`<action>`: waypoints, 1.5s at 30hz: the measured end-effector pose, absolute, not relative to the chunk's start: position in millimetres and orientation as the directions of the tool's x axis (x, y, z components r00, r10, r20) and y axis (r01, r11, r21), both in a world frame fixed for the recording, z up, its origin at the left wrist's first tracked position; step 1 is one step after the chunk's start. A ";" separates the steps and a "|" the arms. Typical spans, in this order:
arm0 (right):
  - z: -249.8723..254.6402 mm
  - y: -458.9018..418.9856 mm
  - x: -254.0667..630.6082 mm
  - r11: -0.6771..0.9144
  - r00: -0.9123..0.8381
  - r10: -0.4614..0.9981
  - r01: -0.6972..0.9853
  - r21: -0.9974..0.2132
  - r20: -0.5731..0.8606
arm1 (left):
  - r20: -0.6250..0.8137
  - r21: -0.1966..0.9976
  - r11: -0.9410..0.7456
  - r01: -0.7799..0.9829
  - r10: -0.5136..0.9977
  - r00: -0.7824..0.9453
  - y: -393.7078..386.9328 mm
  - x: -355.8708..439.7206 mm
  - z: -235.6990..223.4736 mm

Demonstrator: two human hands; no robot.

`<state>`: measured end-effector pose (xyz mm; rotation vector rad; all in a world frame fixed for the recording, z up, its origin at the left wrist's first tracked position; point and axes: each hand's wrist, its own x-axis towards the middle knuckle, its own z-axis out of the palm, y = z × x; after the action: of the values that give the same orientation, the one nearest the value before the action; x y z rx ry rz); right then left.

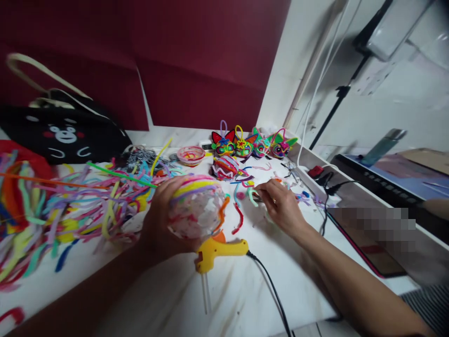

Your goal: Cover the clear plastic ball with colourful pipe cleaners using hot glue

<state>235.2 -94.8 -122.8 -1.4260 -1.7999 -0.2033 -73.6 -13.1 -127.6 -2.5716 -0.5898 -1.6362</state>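
My left hand is wrapped round the left side of a ball. Pink, yellow and purple pipe cleaner bands circle its top, over a pale, patchy surface. An orange pipe cleaner curves along its right edge. Over the table to the right, my right hand is closed with fingers pinched together. A pale green pipe cleaner piece is at its fingertips; whether they grip it is unclear. A red pipe cleaner piece lies between the hands. Just below the ball rests a yellow glue gun.
Loose pipe cleaners are heaped at left, before a black bag. Several decorated animal heads, a wrapped ball and a shallow bowl stand behind. At right are a phone-like device and cables.
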 end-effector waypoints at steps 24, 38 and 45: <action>-108.6 -109.8 208.9 0.412 0.113 0.824 0.554 -0.723 0.555 | 0.907 0.062 -0.966 0.253 0.160 0.389 -18.9 -68.2 -137.1; -121.9 -100.9 207.5 0.395 0.190 0.846 0.407 -0.824 0.499 | 0.892 -0.009 -0.979 0.204 0.084 0.444 -19.1 -71.5 -131.8; -116.2 -116.1 196.8 0.728 -0.247 0.653 0.464 -0.505 0.716 | 0.893 0.118 -0.965 0.235 0.207 0.400 -35.9 -62.5 -126.6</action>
<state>196.8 -116.1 -116.2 -0.8618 -1.8957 0.2296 -62.5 -35.9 -126.6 -2.6062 -0.4110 -1.6567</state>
